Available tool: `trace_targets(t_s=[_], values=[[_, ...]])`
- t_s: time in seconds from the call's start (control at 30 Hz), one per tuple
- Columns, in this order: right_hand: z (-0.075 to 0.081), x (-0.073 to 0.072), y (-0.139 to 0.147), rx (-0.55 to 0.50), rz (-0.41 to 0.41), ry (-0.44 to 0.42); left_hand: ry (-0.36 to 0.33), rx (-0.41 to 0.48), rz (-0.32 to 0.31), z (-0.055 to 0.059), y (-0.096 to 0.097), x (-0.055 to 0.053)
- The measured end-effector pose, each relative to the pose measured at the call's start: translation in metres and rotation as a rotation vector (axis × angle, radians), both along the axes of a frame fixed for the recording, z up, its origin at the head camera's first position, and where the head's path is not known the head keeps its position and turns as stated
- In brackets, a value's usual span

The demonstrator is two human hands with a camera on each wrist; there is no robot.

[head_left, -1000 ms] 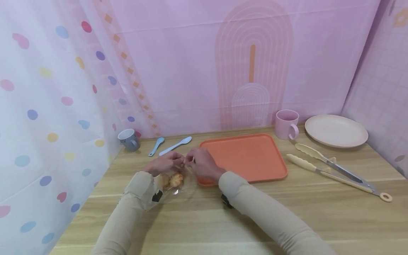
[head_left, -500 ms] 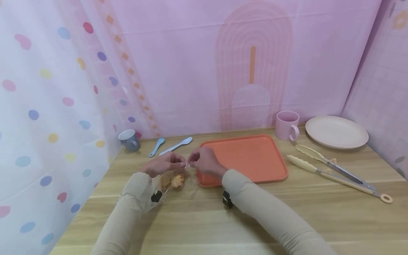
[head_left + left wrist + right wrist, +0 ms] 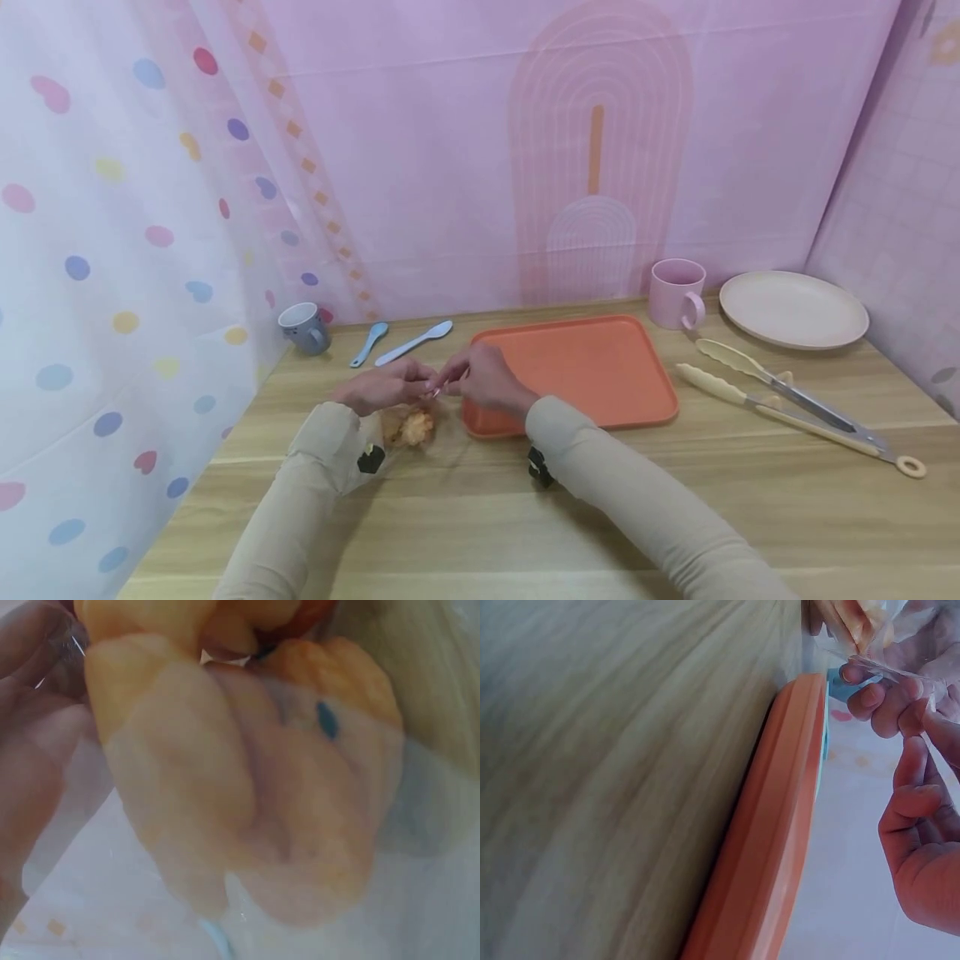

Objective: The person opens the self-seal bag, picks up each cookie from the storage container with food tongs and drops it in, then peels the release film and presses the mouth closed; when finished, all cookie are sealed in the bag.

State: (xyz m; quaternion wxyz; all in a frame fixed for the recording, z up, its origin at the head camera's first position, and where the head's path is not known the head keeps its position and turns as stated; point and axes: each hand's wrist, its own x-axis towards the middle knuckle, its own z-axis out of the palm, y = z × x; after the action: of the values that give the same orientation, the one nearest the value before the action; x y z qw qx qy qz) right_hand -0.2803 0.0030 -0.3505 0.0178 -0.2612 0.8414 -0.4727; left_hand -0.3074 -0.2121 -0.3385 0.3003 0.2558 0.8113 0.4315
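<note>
In the head view, a clear plastic bag (image 3: pixel 885 666) with golden-brown bread pieces (image 3: pixel 415 427) hangs below my two hands, left of the orange tray (image 3: pixel 577 367). My left hand (image 3: pixel 381 388) pinches the bag's top edge. Close against it, my right hand (image 3: pixel 487 379) pinches the same edge with thumb and curled fingers. Through the bag's film, the bread (image 3: pixel 180 750) fills most of the left wrist view. The right wrist view has both sets of fingertips meeting at the film; the exact grip on it is partly hidden.
Behind the hands lie two light-blue spoons (image 3: pixel 415 343), with a grey-blue cup (image 3: pixel 303 329) left of them. To the right are a pink mug (image 3: pixel 676 293), a cream plate (image 3: pixel 793 309) and tongs (image 3: pixel 802 408) with cream tips. A pink curtain (image 3: pixel 420 167) closes the back.
Both hands stay on the bag's top edge. The fingers parted slightly half a second ago, showing a bit of film, and are now close together again. The bread has shifted only slightly.
</note>
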Motion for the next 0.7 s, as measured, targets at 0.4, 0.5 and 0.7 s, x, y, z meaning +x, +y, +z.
trace_targets(t_s=[0.4,0.5,0.7], values=[[0.0053,0.0023,-0.0025,0.099,0.027,0.000,0.021,-0.008,-0.027,0.0010,0.0053,-0.0012],[0.0054,0.0018,-0.0026,0.104,0.020,0.003,0.012,0.002,-0.016,0.0010,0.0059,-0.0003],[0.0063,0.0027,-0.0020,0.086,0.039,0.026,0.008,0.016,-0.014,0.0004,0.0030,-0.0005]])
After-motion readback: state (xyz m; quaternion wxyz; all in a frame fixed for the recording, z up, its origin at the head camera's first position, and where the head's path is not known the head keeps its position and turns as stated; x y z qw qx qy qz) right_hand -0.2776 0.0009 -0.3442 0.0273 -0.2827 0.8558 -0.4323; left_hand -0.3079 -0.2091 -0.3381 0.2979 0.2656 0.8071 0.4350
